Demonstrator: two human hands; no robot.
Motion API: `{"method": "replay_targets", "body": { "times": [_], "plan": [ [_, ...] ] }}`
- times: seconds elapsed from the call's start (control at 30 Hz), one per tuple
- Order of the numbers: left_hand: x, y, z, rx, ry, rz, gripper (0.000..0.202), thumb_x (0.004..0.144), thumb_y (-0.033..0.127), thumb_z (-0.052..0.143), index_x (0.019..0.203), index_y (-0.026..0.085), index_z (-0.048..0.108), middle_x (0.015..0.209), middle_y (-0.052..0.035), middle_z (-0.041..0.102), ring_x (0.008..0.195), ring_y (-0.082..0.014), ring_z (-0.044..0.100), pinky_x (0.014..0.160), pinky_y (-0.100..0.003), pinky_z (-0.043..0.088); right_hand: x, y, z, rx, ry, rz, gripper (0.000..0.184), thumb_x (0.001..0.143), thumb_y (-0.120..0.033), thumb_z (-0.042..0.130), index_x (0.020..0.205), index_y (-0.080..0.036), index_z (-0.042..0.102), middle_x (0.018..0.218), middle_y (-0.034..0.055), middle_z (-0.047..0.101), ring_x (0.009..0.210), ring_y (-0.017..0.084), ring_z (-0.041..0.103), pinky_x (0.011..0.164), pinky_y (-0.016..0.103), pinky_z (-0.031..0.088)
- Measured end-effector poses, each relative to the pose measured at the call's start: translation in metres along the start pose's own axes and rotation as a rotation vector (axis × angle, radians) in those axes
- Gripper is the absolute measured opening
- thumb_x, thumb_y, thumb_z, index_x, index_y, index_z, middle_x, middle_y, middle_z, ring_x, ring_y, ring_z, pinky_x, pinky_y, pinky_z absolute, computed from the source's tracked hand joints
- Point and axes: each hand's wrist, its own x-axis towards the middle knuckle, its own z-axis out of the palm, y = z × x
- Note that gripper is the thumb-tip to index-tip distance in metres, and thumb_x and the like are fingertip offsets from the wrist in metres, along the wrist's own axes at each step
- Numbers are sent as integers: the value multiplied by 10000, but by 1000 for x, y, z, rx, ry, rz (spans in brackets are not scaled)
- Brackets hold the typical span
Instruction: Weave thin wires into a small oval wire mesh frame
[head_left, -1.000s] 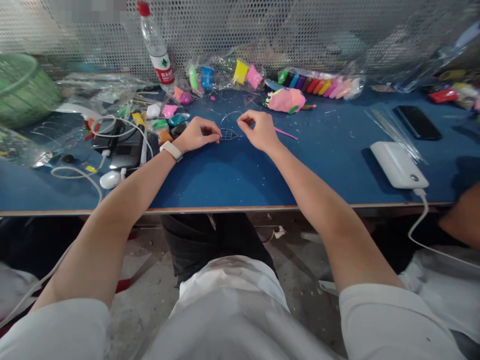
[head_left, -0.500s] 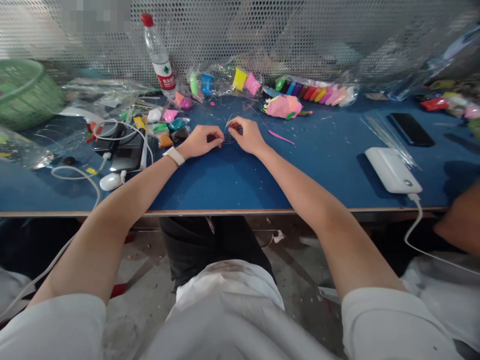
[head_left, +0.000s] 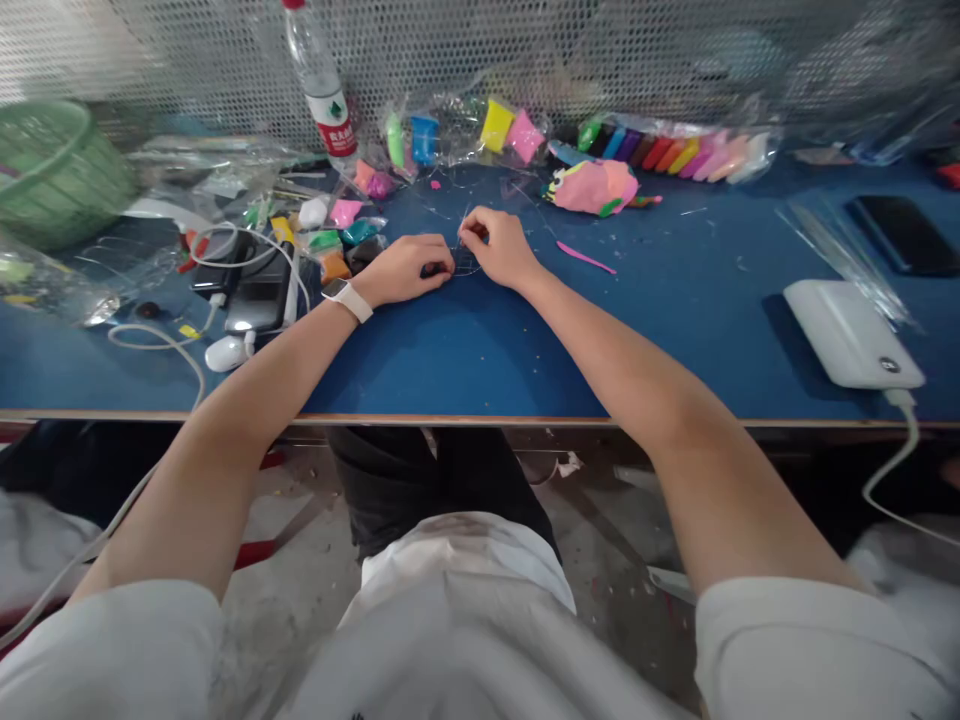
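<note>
Thin pale wire [head_left: 466,264] forms a small, grid-like tangle on the blue table between my hands; its exact shape is too fine to make out. My left hand [head_left: 414,268], a watch on its wrist, rests at the left side with fingers curled and thumb closed on the wire's edge. At the upper right, my right hand [head_left: 496,248] pinches a fine wire end between thumb and forefinger. Just right of that hand lies a pink modelling tool [head_left: 586,258]. Beyond it is a pink clay figure [head_left: 594,187] with green and yellow parts.
Left of my hands are bagged clay packets [head_left: 334,265], a black device [head_left: 259,290] with white cables and a green basket [head_left: 67,175]. A water bottle [head_left: 330,105] stands by the perforated metal screen. A clay row [head_left: 667,155], white power bank [head_left: 851,335] and phone [head_left: 904,235] lie rightward.
The view has shifted, so objects on the right appear farther right. My left hand has turned slightly, its fingers more curled. My right hand keeps its pinch, slightly higher in view.
</note>
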Motion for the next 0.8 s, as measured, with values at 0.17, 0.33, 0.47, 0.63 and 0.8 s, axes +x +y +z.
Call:
{"method": "replay_targets", "body": {
  "times": [0.17, 0.33, 0.47, 0.63, 0.8],
  "plan": [
    [2, 5, -1, 69, -50, 47, 221, 1073, 295, 604, 1065, 207, 808, 1111, -120, 779, 957, -274, 745, 903, -424, 588, -3, -8, -4, -9, -11, 16, 250, 1115, -463, 631, 1008, -253, 714, 1017, 96, 813, 975, 305, 732, 1072, 545, 601],
    [4, 8, -3, 155, -110, 79, 245, 1119, 293, 549, 1109, 209, 779, 1136, -136, 761, 978, -288, 735, 857, -413, 572, -7, -12, -9, 49, 6, 13, 305, 1095, -533, 620, 996, -252, 691, 1020, 96, 829, 977, 294, 747, 1032, 508, 610],
    [4, 8, -1, 117, -104, 63, 217, 1111, 272, 566, 1111, 219, 776, 1132, -129, 753, 978, -283, 729, 856, -403, 565, -7, -11, -10, 145, 1, 70, 448, 1073, -713, 646, 1007, -272, 694, 988, 82, 818, 949, 290, 774, 975, 503, 656],
    [4, 6, 0, 87, -73, 42, 153, 1046, 242, 639, 1049, 239, 793, 1081, -111, 754, 1006, -292, 734, 892, -411, 575, -10, -13, -13, 217, 3, 129, 482, 981, -769, 792, 992, -293, 713, 1032, 67, 812, 913, 281, 809, 902, 497, 700],
    [3, 7, -1, 81, -21, 2, 148, 1010, 241, 659, 1003, 241, 806, 1063, -104, 767, 973, -286, 734, 875, -419, 580, -13, -15, -15, 222, 62, 143, 363, 912, -586, 921, 940, -270, 745, 896, 72, 803, 909, 319, 827, 911, 561, 714]
  ]
}}
